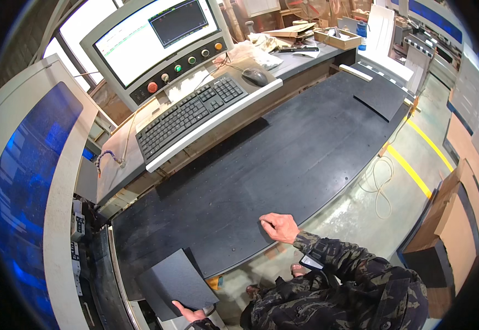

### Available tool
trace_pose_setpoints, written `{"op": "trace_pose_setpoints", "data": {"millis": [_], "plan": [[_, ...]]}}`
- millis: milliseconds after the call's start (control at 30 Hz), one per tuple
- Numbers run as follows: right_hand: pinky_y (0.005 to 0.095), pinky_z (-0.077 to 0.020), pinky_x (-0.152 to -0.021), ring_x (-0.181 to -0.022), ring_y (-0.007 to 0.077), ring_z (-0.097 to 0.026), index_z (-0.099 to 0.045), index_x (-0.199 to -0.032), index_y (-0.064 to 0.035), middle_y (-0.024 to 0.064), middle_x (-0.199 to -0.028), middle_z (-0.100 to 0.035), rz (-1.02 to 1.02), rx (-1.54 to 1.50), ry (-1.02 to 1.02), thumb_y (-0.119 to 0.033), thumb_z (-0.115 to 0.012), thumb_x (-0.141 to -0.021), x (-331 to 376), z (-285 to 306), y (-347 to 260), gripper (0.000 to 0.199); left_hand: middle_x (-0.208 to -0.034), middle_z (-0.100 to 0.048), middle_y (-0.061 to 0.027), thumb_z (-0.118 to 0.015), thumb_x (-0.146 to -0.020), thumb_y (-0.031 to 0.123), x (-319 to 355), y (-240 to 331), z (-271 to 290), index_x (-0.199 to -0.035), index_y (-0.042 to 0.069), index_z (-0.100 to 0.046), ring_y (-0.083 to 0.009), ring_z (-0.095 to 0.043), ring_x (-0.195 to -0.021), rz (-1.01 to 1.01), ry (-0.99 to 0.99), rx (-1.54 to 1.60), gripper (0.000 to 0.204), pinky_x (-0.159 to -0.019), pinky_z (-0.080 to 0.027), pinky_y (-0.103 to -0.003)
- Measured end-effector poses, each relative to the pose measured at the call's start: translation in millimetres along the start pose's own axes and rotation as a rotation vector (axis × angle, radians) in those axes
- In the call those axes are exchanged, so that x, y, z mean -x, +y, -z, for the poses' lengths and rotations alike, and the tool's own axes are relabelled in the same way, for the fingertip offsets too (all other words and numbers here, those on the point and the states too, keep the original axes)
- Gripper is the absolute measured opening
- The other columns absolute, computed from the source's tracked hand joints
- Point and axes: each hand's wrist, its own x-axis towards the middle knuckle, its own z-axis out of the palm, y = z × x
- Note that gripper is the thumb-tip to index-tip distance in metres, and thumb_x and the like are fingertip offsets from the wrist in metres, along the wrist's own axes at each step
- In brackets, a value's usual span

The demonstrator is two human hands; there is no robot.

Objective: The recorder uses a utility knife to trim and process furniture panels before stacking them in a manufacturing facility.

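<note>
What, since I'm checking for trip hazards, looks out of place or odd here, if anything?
A pale cable lies in loose loops on the floor beside the dark table; it looks untidy there and might catch a foot.

2 hands — left hand (191,314), right hand (281,227). 2 dark panels (182,286) — one at the left hand, one at the right end of the surface (261,165). 1 screen (135,47), 1 keyboard (193,113), 1 mouse (255,77), 6 round console buttons (178,69), 2 yellow floor stripes (410,171).
</note>
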Motion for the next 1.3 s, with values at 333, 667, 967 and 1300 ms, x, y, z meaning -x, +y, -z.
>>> {"op": "trace_pose_setpoints", "data": {"millis": [333, 667, 967, 1300], "plan": [[0.0385, -0.0553, -0.068, -0.079, 0.0321, -0.068, -0.067, -0.097, -0.0044, 0.0123, -0.091, -0.071, 0.010, 0.018, -0.012, -0.016, -0.059, -0.090, 1, -2, 2, 0.016, -0.141, -0.052, -0.0082, -0.065, -0.087, 0.057, 9, 3, -16, -0.140, 0.005, -0.047, -0.0304, -0.051, -0.124, -0.033, 0.058, -0.037, 0.076, -0.107, -0.040, -0.046], [0.0384, -0.0553, -0.067, -0.077, 0.0324, -0.068, -0.068, -0.096, -0.0036, 0.0127, -0.090, -0.071, 0.015, 0.016, -0.008, -0.015, -0.060, -0.089, 0, -3, 1, 0.015, -0.143, -0.050, -0.0080, -0.065, -0.086, 0.059, -7, -1, 9, -0.140, 0.005, -0.047, -0.0301, -0.048, -0.127, 0.022, 0.020, 0.013, 0.079, -0.109, -0.036, -0.046], [0.0381, -0.0554, -0.067, -0.077, 0.0322, -0.068, -0.069, -0.097, -0.0045, 0.0131, -0.090, -0.071, 0.019, 0.017, 0.012, -0.015, -0.061, -0.089, 0, -2, 5, 0.015, -0.144, -0.050, -0.0083, -0.064, -0.087, 0.060, -4, 0, 0, -0.141, 0.006, -0.047, -0.0307, -0.047, -0.128, 0.032, 0.074, -0.031, 0.078, -0.109, -0.037, -0.047], [0.0381, -0.0563, -0.070, -0.081, 0.0321, -0.069, -0.069, -0.095, -0.0073, 0.0120, -0.093, -0.071, -0.006, -0.005, 0.016, -0.018, -0.061, -0.089, 1, -11, 0, 0.015, -0.144, -0.049, -0.0071, -0.059, -0.091, 0.059, 19, 7, -13, -0.142, 0.007, -0.046, -0.0304, -0.048, -0.128, 0.045, -0.172, 0.100, 0.074, -0.108, -0.038, -0.049]]}}
